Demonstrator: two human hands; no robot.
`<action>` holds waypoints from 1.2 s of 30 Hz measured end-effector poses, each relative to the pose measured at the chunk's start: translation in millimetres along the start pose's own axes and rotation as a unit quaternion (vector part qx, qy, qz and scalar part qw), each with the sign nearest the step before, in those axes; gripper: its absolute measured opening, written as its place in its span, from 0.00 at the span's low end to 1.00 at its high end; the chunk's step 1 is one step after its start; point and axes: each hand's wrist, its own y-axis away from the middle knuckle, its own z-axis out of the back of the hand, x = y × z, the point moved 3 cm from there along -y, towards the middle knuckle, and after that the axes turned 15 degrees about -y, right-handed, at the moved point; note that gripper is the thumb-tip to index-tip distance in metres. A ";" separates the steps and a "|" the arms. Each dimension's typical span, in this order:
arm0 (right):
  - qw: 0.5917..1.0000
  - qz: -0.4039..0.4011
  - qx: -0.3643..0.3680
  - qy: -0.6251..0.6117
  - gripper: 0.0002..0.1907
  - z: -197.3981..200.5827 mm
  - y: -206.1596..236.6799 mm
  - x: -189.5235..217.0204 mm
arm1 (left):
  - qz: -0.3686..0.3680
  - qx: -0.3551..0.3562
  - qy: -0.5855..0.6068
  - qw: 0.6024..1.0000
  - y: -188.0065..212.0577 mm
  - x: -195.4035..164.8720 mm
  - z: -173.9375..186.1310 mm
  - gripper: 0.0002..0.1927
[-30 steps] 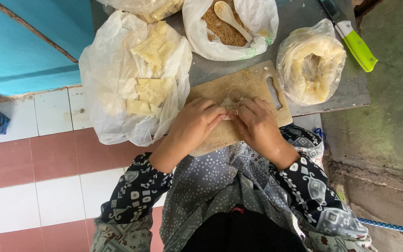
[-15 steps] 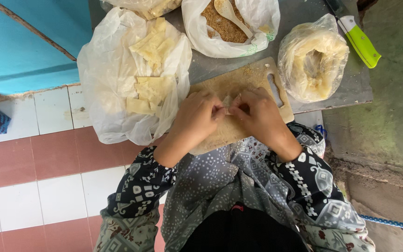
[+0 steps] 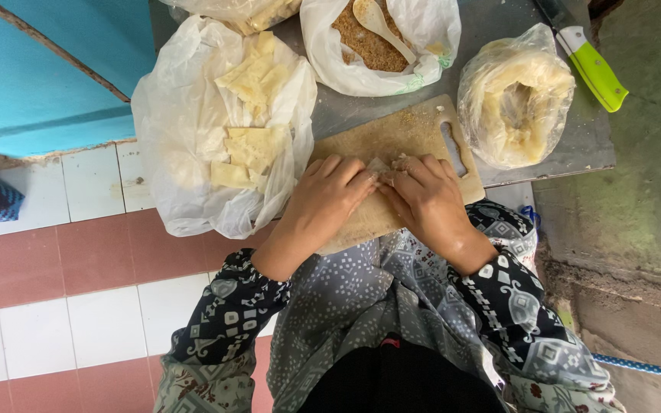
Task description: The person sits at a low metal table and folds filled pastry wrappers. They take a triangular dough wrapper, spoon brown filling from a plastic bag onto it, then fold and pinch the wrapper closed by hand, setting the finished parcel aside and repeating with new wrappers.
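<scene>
A wooden cutting board (image 3: 392,138) lies on a grey metal surface. My left hand (image 3: 323,203) and my right hand (image 3: 426,199) rest on the board with fingertips meeting over a small pale wrapper with filling (image 3: 388,164), pinching it between them. Most of the wrapper is hidden by my fingers. An open white plastic bag (image 3: 185,138) to the left holds several folded pale pastry pieces (image 3: 250,145). Beyond the board, another bag (image 3: 430,53) holds brown crumbly filling (image 3: 361,46) with a wooden spoon (image 3: 376,23) in it.
A clear bag of stacked round wrappers (image 3: 514,95) sits right of the board. A knife with a green handle (image 3: 594,65) lies at the far right. A teal wall panel (image 3: 40,69) and red and white tiles (image 3: 78,268) are on the left.
My hands have stayed on the board, with the fingers shifting slightly as they work the wrapper. The camera view moved a little.
</scene>
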 end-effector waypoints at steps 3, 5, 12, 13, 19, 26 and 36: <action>0.997 -0.053 -0.020 -0.054 0.13 -0.8 0.8 -4.6 | 0.001 0.021 -0.001 1.000 -4.4 2.9 -3.3 0.10; 0.994 -0.061 -0.055 -0.073 0.17 -1.2 2.9 -5.1 | 0.008 0.044 0.009 0.999 -6.8 6.9 -6.2 0.10; 0.987 -0.065 -0.038 -0.142 0.18 -15.2 2.0 -8.9 | 0.061 0.066 0.097 0.991 -16.3 15.9 -10.4 0.09; 0.988 -0.057 -0.041 -0.139 0.18 -15.4 1.0 -9.4 | 0.072 0.064 0.116 0.989 -16.9 16.1 -9.7 0.07; 0.993 -0.046 -0.043 -0.102 0.17 -10.5 -3.6 -8.6 | 0.110 0.024 0.175 0.978 -6.6 6.4 -4.4 0.22; 0.993 0.009 -0.077 -0.092 0.22 -12.3 -4.1 -2.2 | 0.044 -0.015 0.046 0.998 -4.6 7.7 -7.4 0.29; 0.996 0.042 -0.038 0.062 0.29 -16.1 -10.5 3.0 | 0.086 0.044 -0.035 0.995 -12.4 8.6 -2.5 0.12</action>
